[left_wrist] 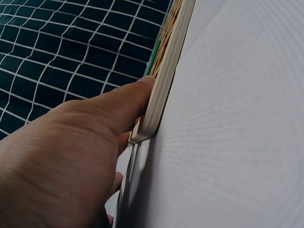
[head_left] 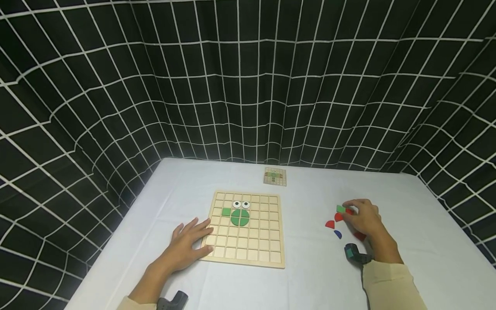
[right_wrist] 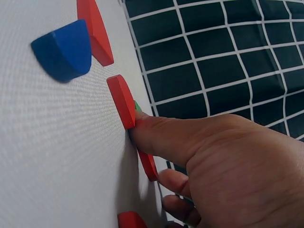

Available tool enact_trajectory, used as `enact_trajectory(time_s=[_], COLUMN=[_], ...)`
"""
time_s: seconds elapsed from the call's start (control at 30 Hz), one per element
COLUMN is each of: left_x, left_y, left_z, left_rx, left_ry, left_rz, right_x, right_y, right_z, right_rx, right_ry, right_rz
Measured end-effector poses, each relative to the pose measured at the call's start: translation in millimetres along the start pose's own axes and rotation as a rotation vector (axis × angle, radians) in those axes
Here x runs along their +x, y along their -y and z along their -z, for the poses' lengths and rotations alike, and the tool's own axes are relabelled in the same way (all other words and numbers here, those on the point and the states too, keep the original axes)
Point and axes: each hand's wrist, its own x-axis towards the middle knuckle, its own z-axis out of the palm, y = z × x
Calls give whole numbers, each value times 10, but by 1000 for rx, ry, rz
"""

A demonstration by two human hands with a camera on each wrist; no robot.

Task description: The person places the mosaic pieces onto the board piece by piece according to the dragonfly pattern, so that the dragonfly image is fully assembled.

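Observation:
A light wooden grid board point(head_left: 243, 252) lies on the white table. Green quarter-circle pieces point(head_left: 240, 218) form a disc on it, with two eye pieces point(head_left: 241, 205) above and a green square point(head_left: 226, 212) to the left. My left hand point(head_left: 187, 246) rests at the board's left side, fingers spread; the thumb touches its edge in the left wrist view. Off to the right, my right hand point(head_left: 363, 216) pinches a loose green square point(head_left: 340, 209) between thumb and index finger. Red pieces point(head_left: 330, 224) and a blue piece point(head_left: 338, 234) lie around it.
A small pattern card point(head_left: 275, 176) lies behind the board, near the table's far edge. A black curtain point(head_left: 252, 86) with a white grid hangs around the back and sides. Another red piece point(head_left: 359, 236) lies partly under my right hand.

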Motion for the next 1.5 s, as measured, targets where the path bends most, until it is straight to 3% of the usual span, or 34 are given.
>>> enact_trajectory(time_s=[0.47,0.73,1.07,1.33,1.5], left_x=[1,1,-2,-1,7], left_y=[-13,-17,-21,-1,12], left_z=[11,10,11,7,-17], left_rx=[5,3,-1,-4,-11], left_ry=[2,0,6,9,0], left_rz=[7,7,14,5,0], right_x=[5,-3,39,46,52], right_y=[4,3,-39,-52,-27], right_z=[-22,-36,-36,-46,-9], right_rx=[0,44,18,4,-51], right_ry=[-60,-73,8,-28,4], right_rz=[42,20,-48,13,99])
